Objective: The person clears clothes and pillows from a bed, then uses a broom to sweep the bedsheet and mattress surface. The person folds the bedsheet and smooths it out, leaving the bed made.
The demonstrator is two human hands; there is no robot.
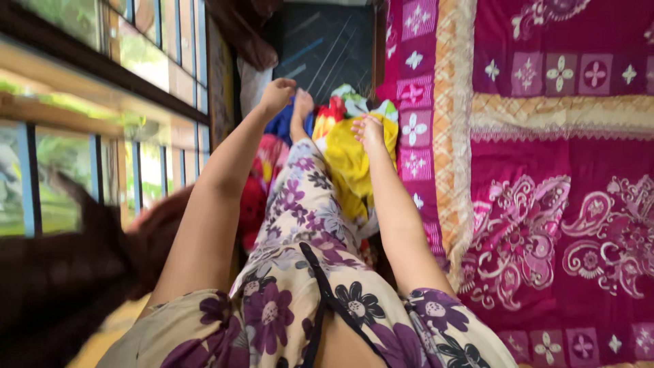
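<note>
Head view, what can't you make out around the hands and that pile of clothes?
- Left hand: closed, but what it grips, if anything, is hidden by its own fingers.
- Right hand: rests on the yellow cloth; the grip is unclear.
- Pile of clothes: mostly hidden behind the floral garment and both arms.
- Dark shape at lower left: blurred and cut off by the edge.

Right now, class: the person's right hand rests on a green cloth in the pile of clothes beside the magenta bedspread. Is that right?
Not quite. In the head view, the right hand rests on a yellow cloth, not a green one. The pile of clothes does lie beside the magenta bedspread.
</note>
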